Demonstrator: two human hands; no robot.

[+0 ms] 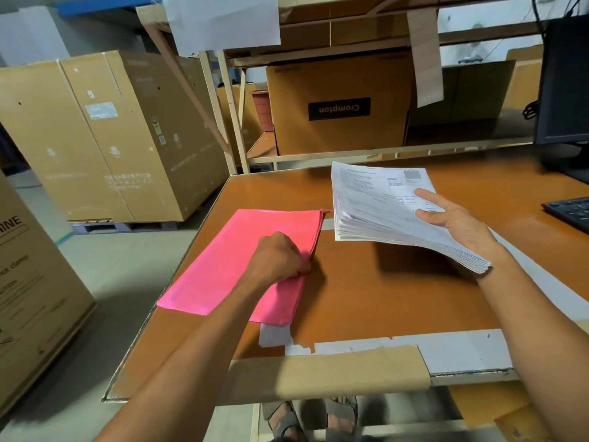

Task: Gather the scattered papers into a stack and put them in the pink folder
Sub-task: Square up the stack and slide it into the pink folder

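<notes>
A thick stack of papers (376, 202) is held above the table (382, 301), just right of the pink folder (236, 260). The stack is clear of the surface and throws a shadow on it. The right hand (455, 221) grips it at its right side, thumb on the top sheet and fingers underneath. The sheets fan out a little at the near corner.

The folder lies flat on the left part of the table and looks closed. The left hand (280, 260) rests on it with fingers curled, pinching its right edge, which seems to be the side that opens.

The gathering looks done, and opening the folder is the step in hand. To do it well, the left hand should probably lift only the top cover and raise it wide. The right hand should square the fanned corner before sliding the stack in, long edge first. A stack this thick may snag or spill if it is pushed through a narrow gap.

It is not possible to tell whether the folder holds anything. A white scrap (274, 334) shows at its near corner.

A keyboard (570, 212) sits at the far right. A shut box (338, 103) stands on the shelf behind, its contents hidden.
</notes>
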